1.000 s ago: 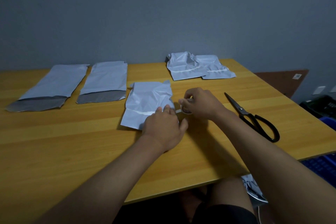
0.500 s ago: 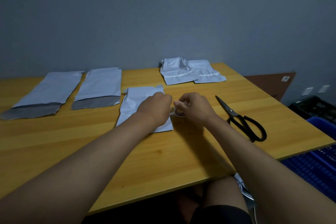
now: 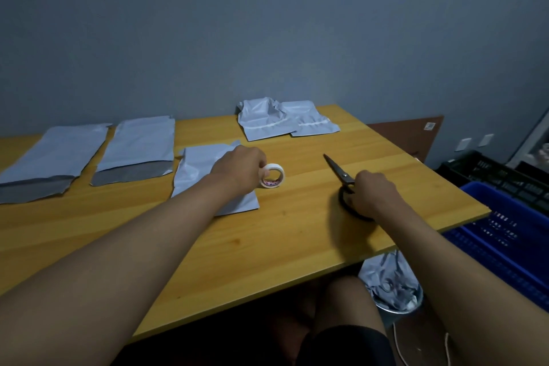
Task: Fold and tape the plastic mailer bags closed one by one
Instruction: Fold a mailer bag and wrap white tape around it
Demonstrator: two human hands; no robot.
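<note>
The mailer bag [image 3: 202, 175] being worked on lies crumpled near the middle of the surface [image 3: 267, 246], partly under the left forearm. It looks like thin, light, slick plastic film that will spring open out of a fold, so it is best pinned flat along the crease with the fingers while the tape goes on.

The left hand [image 3: 240, 166] is curled around a small white roll of tape [image 3: 272, 176] standing just off the bag's right edge. The right hand [image 3: 372, 192] is closed over the black handles of the scissors [image 3: 341, 174], whose blades point toward the far edge.

Two unfolded bags [image 3: 89, 154] lie toward the far left corner; two bags with a tape strip across them [image 3: 282, 123] sit at the far edge.

The red marks on the tape's core are too small to read.
</note>
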